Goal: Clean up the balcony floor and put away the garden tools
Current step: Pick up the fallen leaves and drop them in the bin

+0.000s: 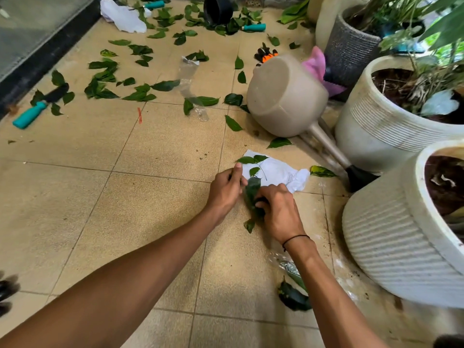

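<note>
Leaves (pixel 252 197) are gripped in a bunch by the curled right hand (pixel 280 212); the left hand (pixel 226 189) pinches crumpled white paper (pixel 278 173) on the tiled floor (pixel 150 197).

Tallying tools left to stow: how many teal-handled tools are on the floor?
3: one at far left, one at the top by the white paper, one beside the tipped black pot. Leaves could hide more.
</note>
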